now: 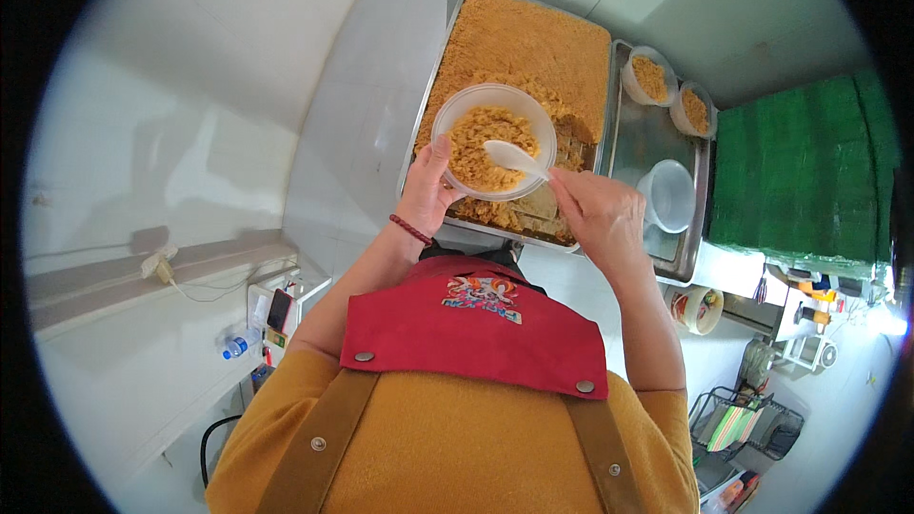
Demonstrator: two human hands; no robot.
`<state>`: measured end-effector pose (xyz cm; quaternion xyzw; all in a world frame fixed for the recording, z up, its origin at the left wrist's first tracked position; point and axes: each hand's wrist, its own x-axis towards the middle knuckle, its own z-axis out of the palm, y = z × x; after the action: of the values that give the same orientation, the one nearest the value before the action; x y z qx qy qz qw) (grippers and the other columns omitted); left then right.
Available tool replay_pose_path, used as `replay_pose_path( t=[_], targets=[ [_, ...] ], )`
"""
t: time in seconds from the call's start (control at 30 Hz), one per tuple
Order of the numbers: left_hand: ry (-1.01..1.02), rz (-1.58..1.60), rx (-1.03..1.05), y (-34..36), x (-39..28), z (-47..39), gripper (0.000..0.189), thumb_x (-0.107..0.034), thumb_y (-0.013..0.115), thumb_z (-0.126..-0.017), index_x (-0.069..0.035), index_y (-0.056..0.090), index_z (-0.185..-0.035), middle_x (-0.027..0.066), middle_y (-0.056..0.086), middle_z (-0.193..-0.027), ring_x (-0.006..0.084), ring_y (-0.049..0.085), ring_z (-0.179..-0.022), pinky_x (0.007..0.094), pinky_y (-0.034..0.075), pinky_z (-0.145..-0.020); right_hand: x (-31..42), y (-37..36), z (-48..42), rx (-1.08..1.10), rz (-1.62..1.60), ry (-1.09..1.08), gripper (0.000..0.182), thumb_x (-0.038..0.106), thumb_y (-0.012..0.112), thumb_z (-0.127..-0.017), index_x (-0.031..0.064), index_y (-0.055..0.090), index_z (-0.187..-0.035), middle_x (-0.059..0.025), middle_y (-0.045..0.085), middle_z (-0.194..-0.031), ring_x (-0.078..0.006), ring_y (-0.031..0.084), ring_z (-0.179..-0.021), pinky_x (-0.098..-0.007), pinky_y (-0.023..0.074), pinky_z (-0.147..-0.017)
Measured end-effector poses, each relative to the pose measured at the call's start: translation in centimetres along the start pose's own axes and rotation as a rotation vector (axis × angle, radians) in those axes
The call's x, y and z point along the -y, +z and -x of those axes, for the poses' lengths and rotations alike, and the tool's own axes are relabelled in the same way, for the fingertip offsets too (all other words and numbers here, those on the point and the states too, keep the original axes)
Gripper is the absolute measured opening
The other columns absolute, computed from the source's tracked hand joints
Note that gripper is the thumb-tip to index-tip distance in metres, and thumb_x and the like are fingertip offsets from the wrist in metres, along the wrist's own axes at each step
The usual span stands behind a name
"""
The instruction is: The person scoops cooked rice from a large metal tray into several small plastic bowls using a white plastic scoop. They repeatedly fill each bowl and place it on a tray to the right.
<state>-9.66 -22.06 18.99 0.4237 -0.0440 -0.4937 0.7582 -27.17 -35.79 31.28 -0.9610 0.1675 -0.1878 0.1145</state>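
Note:
My left hand [427, 189] grips the left rim of a clear plastic bowl [525, 96], thumb at its edge. Loose golden-brown food, which looks like seasoned rice, lies in the bowl [477, 130]. My right hand [598, 213] is closed on the handle of a white plastic spoon [510, 155], whose head is over the food in the bowl. Under the bowl, a large metal tray [427, 96] holds a thick layer of the same food [532, 32]. The layer is broken up at the near side, where part of the tray bottom shows.
To the right, a second metal tray [643, 139] carries two partly filled plastic bowls [648, 78] [694, 111] and an apparently empty one [670, 196]. Green wrapped material [792, 171] stands beyond it. A white bucket [694, 310] is below, and a phone [280, 310] and water bottle [241, 344] are at left.

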Motion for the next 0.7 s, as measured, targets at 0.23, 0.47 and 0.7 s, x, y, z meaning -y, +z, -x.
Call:
replay_pose_path(
  t=[0.23,0.47,0.7],
  targets=[
    [-0.084,0.032,0.097,1.6,0.8,-0.7,0.060,-0.048,0.055,-0.091,-0.003,0.040,-0.130,0.0111,0.052,-0.126,0.0234,0.053,-0.117,0.0452,0.047,-0.096,-1.1,1.5,0.8,-0.071,-0.133,0.089,0.013,0.023,0.064,-0.085,0.0113,0.070,-0.086,-0.0074,0.063,-0.066,-0.0270,0.062,-0.059,-0.0372,0.0467,-0.051],
    [-0.161,-0.040,0.115,5.9,2.5,-0.7,0.062,-0.049,0.051,-0.093,-0.004,0.039,-0.133,0.0101,0.052,-0.128,0.0235,0.054,-0.117,0.0456,0.048,-0.095,-5.9,1.5,1.5,-0.063,-0.182,0.206,0.019,0.028,0.061,-0.087,0.0115,0.070,-0.086,-0.0104,0.065,-0.071,-0.0311,0.063,-0.065,-0.0400,0.0497,-0.056],
    [-0.138,-0.054,0.108,8.8,5.1,-2.2,0.059,-0.048,0.051,-0.093,-0.004,0.040,-0.131,0.0103,0.052,-0.128,0.0245,0.054,-0.116,0.0477,0.049,-0.093,-10.4,-5.1,4.6,0.104,-0.120,0.399,0.018,0.030,0.060,-0.087,0.0142,0.070,-0.086,-0.0107,0.066,-0.072,-0.0327,0.063,-0.066,-0.0429,0.0488,-0.058]
  ],
)
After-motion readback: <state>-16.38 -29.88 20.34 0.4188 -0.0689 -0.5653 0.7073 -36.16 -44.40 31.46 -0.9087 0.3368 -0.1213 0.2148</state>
